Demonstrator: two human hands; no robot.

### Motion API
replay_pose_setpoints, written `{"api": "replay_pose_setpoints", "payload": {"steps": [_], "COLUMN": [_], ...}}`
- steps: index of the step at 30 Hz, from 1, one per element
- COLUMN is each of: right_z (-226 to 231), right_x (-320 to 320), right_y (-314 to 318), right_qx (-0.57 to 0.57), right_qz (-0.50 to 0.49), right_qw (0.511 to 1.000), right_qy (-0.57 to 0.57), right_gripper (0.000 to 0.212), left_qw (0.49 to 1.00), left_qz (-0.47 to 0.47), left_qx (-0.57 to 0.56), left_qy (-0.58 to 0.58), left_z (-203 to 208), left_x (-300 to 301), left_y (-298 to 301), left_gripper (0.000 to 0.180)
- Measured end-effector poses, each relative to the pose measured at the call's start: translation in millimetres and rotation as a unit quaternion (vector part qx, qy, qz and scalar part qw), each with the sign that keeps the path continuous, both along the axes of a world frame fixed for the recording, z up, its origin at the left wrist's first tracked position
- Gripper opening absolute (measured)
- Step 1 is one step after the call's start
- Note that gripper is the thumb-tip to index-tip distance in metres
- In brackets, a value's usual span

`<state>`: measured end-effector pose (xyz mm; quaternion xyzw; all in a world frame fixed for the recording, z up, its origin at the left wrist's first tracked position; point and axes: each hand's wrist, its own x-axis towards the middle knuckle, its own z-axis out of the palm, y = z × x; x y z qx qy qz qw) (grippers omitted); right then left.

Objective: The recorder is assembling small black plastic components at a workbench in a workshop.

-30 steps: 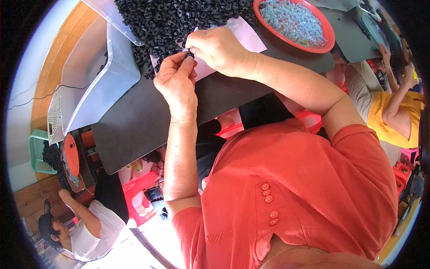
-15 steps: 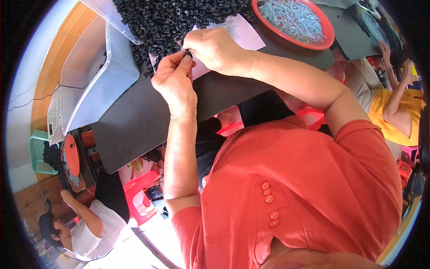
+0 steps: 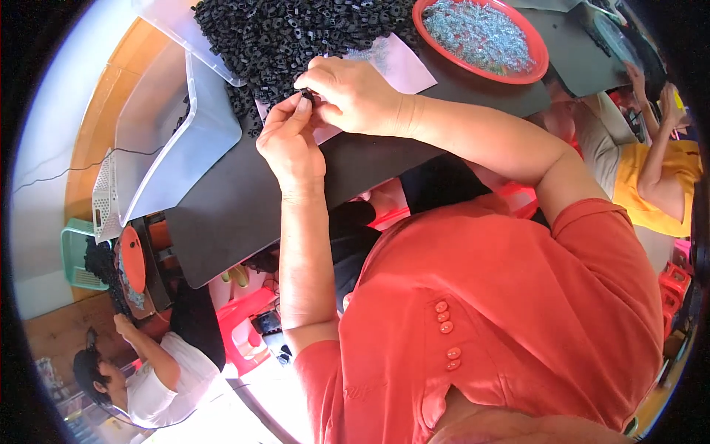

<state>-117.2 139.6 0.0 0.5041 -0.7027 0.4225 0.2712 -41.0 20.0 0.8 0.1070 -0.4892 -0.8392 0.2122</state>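
Note:
My left hand (image 3: 291, 148) pinches a small black plastic part (image 3: 308, 95) between thumb and forefinger. Against the same part, the bent fingers of my right hand (image 3: 359, 95) press together from above; whatever they grip is hidden. Both hands are over a pale pink sheet (image 3: 409, 68), which has a small scatter of thin clear or silvery pieces (image 3: 377, 54) on it. Just beyond my fingers spreads a large heap of similar black plastic parts (image 3: 296, 37).
A red round tray (image 3: 543, 63) full of small shiny pieces stands at the far right of the dark table (image 3: 222, 214). At the left leans a clear plastic bin (image 3: 188, 140). Co-workers sit at lower left, in a white shirt (image 3: 166, 377), and at right, in yellow (image 3: 654, 181).
The view has shifted slightly, so the table and heap sit a little differently. My hands stay together at the black part; my right fingers have moved slightly around it.

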Motion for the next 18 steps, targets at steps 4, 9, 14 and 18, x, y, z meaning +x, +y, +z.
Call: {"api": "replay_pose_setpoints", "payload": {"steps": [4,9,14,18], "right_z": [0.3,-6.7,-4.2,21.2], "right_x": [-3.2,1.3,1.8,-18.3], "right_y": [0.2,0.5,-2.4,15.1], "right_qx": [0.006,0.006,-0.021,0.027], "right_qz": [-0.051,-0.039,-0.01,0.075], "right_qw": [0.996,0.995,0.997,0.978], "right_qy": [0.079,0.096,0.067,-0.195], "right_gripper": [0.031,0.026,0.027,0.043], "left_qw": [1.0,0.997,0.995,0.948], "left_qz": [0.004,-0.022,0.013,0.162], "left_qx": [-0.024,-0.075,-0.102,-0.273], "left_qy": [-0.019,-0.026,0.006,0.0], "left_z": [-1.6,3.9,5.2,53.6], "left_x": [-1.8,5.0,7.1,16.7], "left_y": [0.0,3.5,2.9,2.9], "left_gripper": [0.009,0.01,0.009,0.009]}}
